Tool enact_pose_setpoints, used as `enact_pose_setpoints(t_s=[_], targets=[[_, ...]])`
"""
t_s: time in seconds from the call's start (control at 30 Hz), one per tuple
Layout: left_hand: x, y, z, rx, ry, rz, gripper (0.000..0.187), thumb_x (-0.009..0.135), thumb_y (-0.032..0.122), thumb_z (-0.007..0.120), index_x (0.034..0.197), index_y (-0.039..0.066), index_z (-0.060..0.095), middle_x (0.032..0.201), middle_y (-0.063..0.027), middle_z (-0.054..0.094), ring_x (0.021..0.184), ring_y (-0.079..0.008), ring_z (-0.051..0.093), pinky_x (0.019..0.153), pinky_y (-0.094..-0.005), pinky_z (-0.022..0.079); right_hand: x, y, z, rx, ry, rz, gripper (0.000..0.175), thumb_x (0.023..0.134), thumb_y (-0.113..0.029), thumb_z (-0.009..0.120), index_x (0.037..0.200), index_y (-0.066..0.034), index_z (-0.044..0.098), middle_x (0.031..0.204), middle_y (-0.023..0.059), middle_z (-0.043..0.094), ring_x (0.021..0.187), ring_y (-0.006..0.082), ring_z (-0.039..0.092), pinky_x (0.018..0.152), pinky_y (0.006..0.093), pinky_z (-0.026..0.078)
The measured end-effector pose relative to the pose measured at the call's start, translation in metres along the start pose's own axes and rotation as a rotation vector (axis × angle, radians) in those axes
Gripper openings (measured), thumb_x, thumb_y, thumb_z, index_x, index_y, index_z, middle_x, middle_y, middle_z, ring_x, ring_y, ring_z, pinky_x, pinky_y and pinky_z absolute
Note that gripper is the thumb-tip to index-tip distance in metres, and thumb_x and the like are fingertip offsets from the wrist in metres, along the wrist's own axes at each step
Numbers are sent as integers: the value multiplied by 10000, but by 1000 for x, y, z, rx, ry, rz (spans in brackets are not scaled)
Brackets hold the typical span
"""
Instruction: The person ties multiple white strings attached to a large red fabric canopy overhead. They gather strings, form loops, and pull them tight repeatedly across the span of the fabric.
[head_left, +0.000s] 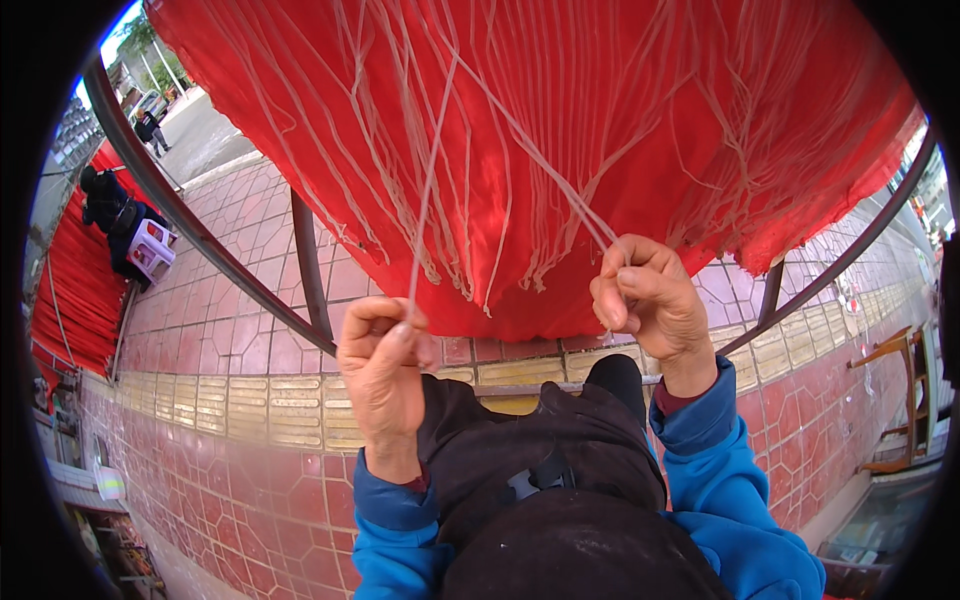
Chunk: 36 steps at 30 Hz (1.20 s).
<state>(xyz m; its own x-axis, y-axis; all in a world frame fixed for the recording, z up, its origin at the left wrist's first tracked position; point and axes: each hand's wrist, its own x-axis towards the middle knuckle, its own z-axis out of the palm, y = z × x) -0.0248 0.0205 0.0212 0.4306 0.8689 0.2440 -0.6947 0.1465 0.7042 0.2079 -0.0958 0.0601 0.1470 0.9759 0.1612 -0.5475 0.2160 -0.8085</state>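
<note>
Red fabric (480, 172) with many pale strings along it hangs in front of me. My left hand (386, 360) pinches one strand (427, 195) between thumb and fingers, at the left below the cloth's edge. Over at the right, my right hand (652, 300) grips a pair of strands (551, 172) with bent fingers. The strands held by both hands run taut and meet high up near the middle of the cloth. Short string ends poke out under my right fingers. Several loose strings (465, 277) dangle with frayed ends between the hands.
A dark metal frame (225, 259) curves around the cloth, with a post (306, 255) on the left. A person (112, 210) sits by a purple plastic stool (152, 247) near more red fabric (79, 285). Wooden furniture (911, 397) stands at the right on paving (247, 517).
</note>
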Motion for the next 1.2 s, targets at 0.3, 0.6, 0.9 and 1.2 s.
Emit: enact_pose_setpoints(t_s=[0.3, 0.6, 0.9, 1.2], targets=[[7, -61, 7, -228, -100, -237, 139, 843, 17, 583, 975, 26, 541, 847, -121, 622, 687, -175, 607, 657, -276, 507, 5, 23, 14, -68, 43, 112, 116, 823, -56, 614, 913, 17, 609, 720, 132, 651, 489, 71, 494, 469, 173, 389], [12, -82, 5, -115, -43, -223, 193, 883, 79, 543, 1054, -4, 577, 1036, -129, 622, 974, -212, 581, 908, -368, 448, 8, 35, 17, -154, 77, 96, 93, 845, -42, 595, 927, -3, 616, 745, 110, 665, 520, 53, 509, 456, 164, 385], [-5, -50, 24, 420, 55, 156, 103, 878, 12, 541, 955, -23, 598, 992, -57, 583, 919, -117, 539, 868, -248, 398, 13, 42, 37, -419, 180, 61, 122, 851, -68, 593, 946, 3, 621, 752, 72, 668, 552, 24, 509, 511, 162, 425], [6, -40, 48, 184, -46, 9, 73, 867, 19, 572, 935, -5, 580, 934, -62, 581, 850, -136, 575, 810, -266, 459, 12, 52, 45, -466, 200, 34, 118, 865, -59, 580, 937, 13, 637, 667, -10, 584, 569, 8, 484, 493, 163, 379]])
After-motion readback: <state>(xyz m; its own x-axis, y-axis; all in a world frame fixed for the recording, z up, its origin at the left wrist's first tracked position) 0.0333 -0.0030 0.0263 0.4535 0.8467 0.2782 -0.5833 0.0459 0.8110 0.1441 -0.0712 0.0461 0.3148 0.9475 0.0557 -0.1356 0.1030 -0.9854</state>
